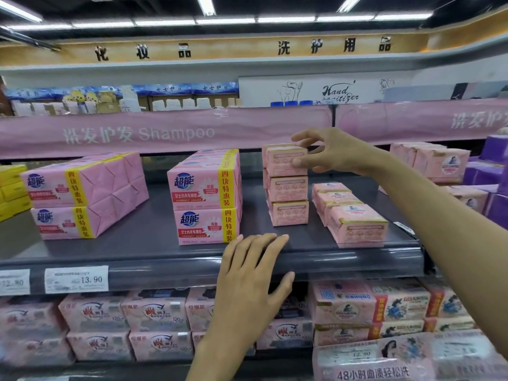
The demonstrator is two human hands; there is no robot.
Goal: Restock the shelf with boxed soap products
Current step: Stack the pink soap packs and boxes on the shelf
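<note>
Head view: R hand is pinching the top soap box of a three-high stack mid-shelf, thumb on its front, fingers arching over. L hand is lying flat on the shelf lip, fingers straight & together. Low row of boxes is sitting just beside; w/ much bare shelf showing, restocking is prob. far from done.

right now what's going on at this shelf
A person is restocking a shop shelf with boxed soap. Their right hand holds the top box of a three-high stack of small pink boxes, thumb on its front and fingers arched over it. Their left hand rests flat on the shelf edge. A row of similar boxes lies just right of the stack, and larger pink four-packs stand to its left.
</note>
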